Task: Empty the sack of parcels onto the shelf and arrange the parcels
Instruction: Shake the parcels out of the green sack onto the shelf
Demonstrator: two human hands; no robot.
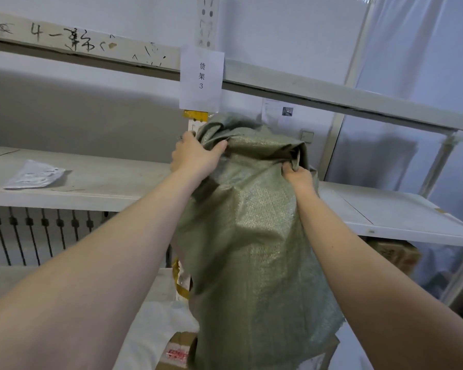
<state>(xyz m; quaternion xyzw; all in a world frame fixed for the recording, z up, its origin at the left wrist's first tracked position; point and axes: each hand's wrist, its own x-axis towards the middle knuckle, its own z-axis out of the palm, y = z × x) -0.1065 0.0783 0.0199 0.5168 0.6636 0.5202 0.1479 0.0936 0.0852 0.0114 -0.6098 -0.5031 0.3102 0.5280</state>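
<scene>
Item: green woven sack (251,236), bulging, held up in front of the upright between two shelf boards; its bunched upper end is level with the shelf (96,193), the body hanging below the board edge. Left hand (195,156): clamped on the gathered fabric at the upper left, thumb laid over a fold. Right hand (298,177): fingers curled tight into a pleat at the upper right. Which end is the mouth cannot be told; no parcels inside are visible. Also present: one flat grey parcel (34,174) lying on the left board; paper label (201,76) on the rail above; cardboard box (393,252) under the right board. Risks, as judged: most of the load sits below the board, so tipping now would likely spill parcels down the front onto the boxes beneath; the slick weave may slide through a two-point grip; fabric may snag on the upright or tear the label; a sudden dump could knock the grey parcel off.
</scene>
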